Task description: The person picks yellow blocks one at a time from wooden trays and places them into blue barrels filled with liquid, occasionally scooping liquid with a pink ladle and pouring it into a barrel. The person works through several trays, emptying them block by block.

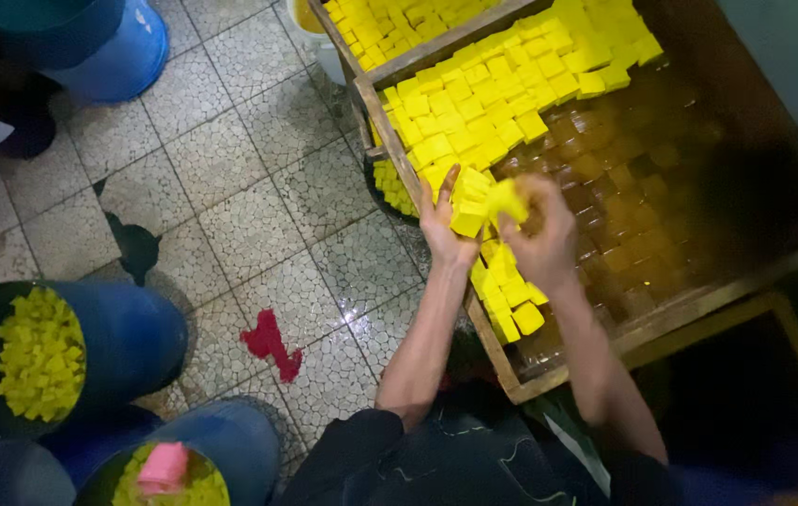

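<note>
My left hand (443, 225) and my right hand (541, 234) are raised together over the near edge of a shallow wooden tray (488, 342). Between them they hold a small stack of bright yellow cubes (479, 201). My left palm supports the stack from the side, and my right fingers curl around one cube at its top. More yellow cubes (509, 300) lie in the tray just below my hands. A large bed of yellow cubes (502, 84) fills the tray's far half. The tray's right part shows a dark wet brown grid.
A blue barrel (127, 342) full of yellow cubes stands at the lower left. Another barrel (230, 440) below it holds cubes and a pink object (163, 467). A blue container (109, 52) is top left. A red scrap (271, 344) lies on the tiled floor. A second tray (390, 28) sits farther back.
</note>
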